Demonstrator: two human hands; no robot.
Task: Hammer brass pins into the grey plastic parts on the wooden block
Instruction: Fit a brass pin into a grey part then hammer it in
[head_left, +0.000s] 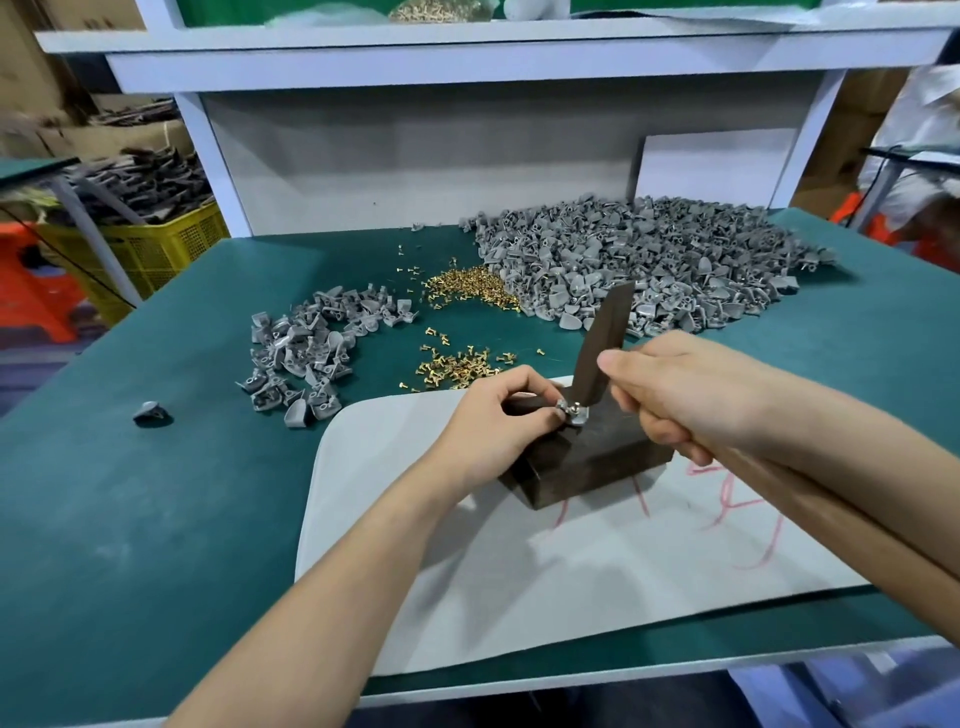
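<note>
Wooden block (587, 462) on a mat (519, 571) on the worktop (156, 493); behind it pins (457, 364), between left parts heap (311, 353) and right parts heap (649, 260).

We see a green-topped table (130, 519) carrying a pale grey mat (519, 571), a large heap of grey plastic parts (649, 260), a smaller heap (306, 358), loose brass pins (462, 291) between them, and one stray part (150, 413) at the left.

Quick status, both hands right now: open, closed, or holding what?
Left hand: pinches the grey plastic part on the wooden block.
Right hand: grips the hammer by its handle.
</note>
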